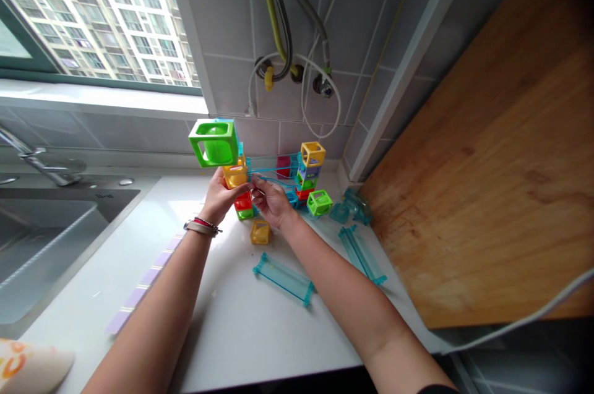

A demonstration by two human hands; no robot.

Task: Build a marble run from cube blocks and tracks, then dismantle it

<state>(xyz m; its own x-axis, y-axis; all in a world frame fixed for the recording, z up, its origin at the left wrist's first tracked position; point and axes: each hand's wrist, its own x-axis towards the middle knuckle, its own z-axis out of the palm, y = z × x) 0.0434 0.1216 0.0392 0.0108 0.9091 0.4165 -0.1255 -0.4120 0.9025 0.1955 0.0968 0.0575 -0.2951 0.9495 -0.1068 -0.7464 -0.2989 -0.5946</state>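
As left hand (221,197) and right hand (275,203) grip tower (215,144), counter (139,227) spreads leftward.

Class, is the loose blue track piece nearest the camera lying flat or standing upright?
Lying flat: the blue track piece rests lengthwise on the white counter, untouched.

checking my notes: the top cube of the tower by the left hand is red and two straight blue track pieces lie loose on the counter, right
No: the head view shows the top cube is green, not red. Two straight blue track pieces do lie loose on the counter.
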